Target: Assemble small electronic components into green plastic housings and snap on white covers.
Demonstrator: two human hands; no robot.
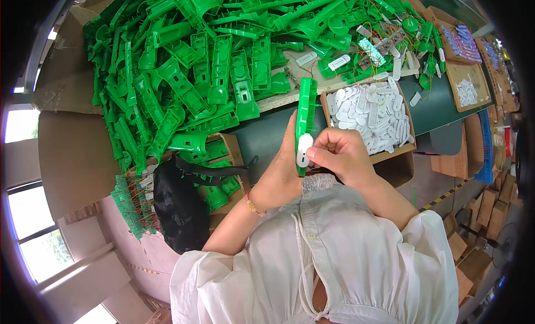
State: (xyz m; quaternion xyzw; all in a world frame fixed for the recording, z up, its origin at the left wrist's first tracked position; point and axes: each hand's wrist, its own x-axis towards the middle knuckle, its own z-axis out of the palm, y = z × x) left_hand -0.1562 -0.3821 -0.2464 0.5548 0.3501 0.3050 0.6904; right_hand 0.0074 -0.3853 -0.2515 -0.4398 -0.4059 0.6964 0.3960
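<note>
My left hand [280,176] is closed round a long green plastic housing [306,105], which stands nearly upright in front of my chest. A white oval plastic cover [304,150] with a small dark slot lies against the housing's lower part. With bent fingers, my right hand [344,156] pinches at the cover's right edge, its thumb tip touching it. Just beyond that hand is a cardboard box [413,139] of loose white plastic covers [368,113].
A big heap of green housings [195,62] covers the table's left and middle. Wired circuit boards [372,52] lie at the back right. A black bag [179,204] hangs at the left beside a carton [235,151] of green parts. Farther right stands a tray of white parts [467,93].
</note>
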